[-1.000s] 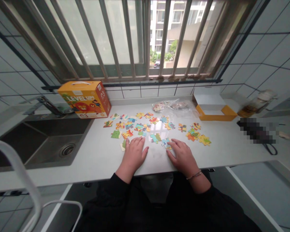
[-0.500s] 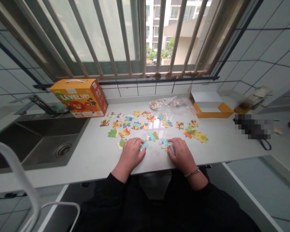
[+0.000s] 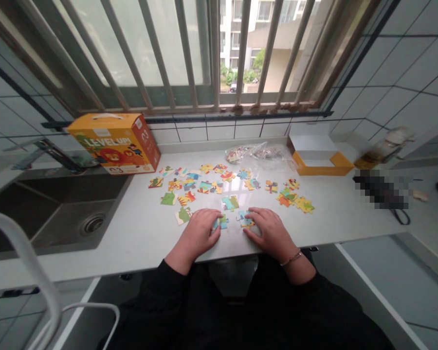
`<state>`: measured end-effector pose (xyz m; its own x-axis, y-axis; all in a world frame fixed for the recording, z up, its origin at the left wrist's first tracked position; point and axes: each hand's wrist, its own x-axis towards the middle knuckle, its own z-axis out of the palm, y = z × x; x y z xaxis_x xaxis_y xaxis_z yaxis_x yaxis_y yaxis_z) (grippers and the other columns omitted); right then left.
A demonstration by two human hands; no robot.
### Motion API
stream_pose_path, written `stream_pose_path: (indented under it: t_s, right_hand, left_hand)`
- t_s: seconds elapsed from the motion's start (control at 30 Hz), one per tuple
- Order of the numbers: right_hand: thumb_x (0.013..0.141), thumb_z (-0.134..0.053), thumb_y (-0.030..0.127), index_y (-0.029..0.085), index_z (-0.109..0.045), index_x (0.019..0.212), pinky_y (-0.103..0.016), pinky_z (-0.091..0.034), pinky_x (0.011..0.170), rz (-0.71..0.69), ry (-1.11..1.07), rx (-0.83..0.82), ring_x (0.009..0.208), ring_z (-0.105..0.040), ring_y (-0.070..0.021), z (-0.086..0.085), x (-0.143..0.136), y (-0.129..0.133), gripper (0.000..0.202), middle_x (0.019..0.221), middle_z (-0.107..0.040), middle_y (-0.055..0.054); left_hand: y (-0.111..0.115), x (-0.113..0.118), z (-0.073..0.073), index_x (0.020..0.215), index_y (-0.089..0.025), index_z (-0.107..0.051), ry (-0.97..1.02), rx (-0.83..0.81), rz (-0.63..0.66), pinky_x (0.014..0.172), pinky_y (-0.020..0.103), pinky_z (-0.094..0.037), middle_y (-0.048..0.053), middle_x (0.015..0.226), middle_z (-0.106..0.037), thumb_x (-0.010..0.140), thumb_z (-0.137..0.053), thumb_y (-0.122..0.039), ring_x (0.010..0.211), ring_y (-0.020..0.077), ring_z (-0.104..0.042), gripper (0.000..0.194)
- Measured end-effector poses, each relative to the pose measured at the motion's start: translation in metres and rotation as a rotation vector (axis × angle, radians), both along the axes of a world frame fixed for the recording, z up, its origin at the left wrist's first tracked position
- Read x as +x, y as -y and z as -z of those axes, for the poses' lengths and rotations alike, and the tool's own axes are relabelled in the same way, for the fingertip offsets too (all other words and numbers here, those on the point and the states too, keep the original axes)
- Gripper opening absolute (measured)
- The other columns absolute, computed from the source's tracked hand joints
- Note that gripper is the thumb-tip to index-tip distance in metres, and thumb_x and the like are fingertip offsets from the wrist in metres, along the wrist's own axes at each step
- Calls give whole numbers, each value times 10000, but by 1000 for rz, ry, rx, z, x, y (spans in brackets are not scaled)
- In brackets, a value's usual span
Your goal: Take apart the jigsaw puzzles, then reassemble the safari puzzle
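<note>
My left hand (image 3: 201,231) rests on the white counter, thumb and fingers closed on a blue-green puzzle piece (image 3: 222,222). A short gap away, my right hand (image 3: 270,228) grips a blue and yellow puzzle piece (image 3: 245,218) between thumb and fingers. Just beyond the gap between my hands lies a teal and green piece (image 3: 230,202). A green and cream piece (image 3: 183,216) is left of my left hand. Several colourful pieces spread behind, among them a green one (image 3: 168,198) at the left and a yellow-green one (image 3: 304,204) at the right.
An orange box (image 3: 117,146) stands at the back left beside the sink (image 3: 105,204). Plastic bags (image 3: 259,152) lie at the back, near an open orange and white box (image 3: 324,163). A bottle (image 3: 385,147) and a blurred dark object (image 3: 381,189) are at the right.
The piece at my right hand has moved slightly left with the hand. The piece at my left hand has shifted slightly right and shows more. The view has tilted slightly.
</note>
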<state>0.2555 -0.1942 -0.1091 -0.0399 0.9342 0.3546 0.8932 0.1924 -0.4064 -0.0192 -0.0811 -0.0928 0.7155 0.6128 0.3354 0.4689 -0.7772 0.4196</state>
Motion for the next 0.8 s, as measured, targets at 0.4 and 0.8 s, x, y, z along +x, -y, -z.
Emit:
stream_pose_path:
  t_s: [0.4, 0.8]
  right_hand:
    - [998, -813, 426, 257, -725, 1291, -551, -551, 1089, -3, -39, 15, 1265, -698, -346, 5, 4, -2, 350, 1356, -756, -137]
    - [992, -830, 421, 236, -731, 1245, -554, -571, 1064, 7, -49, 10, 1211, -699, -351, -1, 1, -1, 329, 1295, -754, -138]
  left_hand:
    - [3, -1, -11, 1083, -224, -754, -85, -30, 51, 904, 465, -556, 104, 1153, -771, 1035, -769, -462, 1085, 311, -739, 243]
    - [6, -4, -16, 1418, -244, -716, -64, -72, 138, 989, 477, -553, 123, 1267, -761, 1005, -719, -320, 1168, 311, -730, 420]
